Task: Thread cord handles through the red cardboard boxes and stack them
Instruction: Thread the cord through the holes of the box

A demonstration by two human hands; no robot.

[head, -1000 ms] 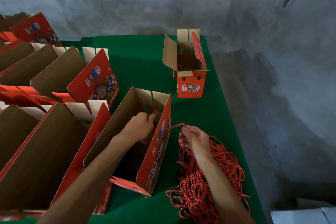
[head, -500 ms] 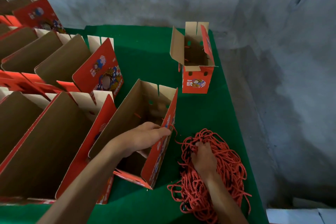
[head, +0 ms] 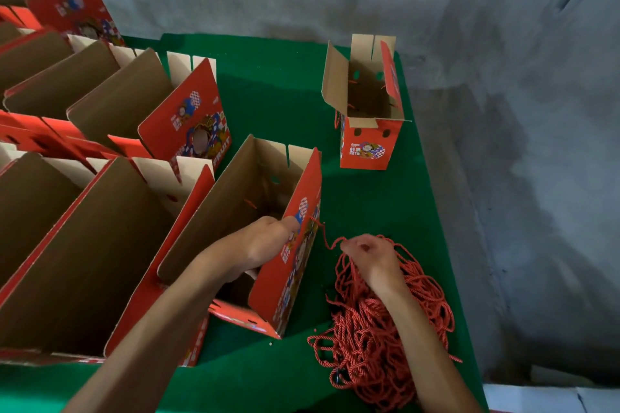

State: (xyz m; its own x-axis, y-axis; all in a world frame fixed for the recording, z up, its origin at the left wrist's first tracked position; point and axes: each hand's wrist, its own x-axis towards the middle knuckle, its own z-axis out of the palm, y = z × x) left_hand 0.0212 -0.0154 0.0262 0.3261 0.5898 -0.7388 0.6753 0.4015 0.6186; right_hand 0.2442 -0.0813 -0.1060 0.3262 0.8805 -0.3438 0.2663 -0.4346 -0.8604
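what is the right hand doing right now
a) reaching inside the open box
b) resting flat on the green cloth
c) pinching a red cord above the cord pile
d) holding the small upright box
c: the right hand pinches a red cord just above the cord pile.

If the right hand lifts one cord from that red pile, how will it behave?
Probably floppy: the cord the right hand pinches sags in a curve. Likely to snag, since the cord pile is a loose tangle. It looks light, so neighbours may drag along.
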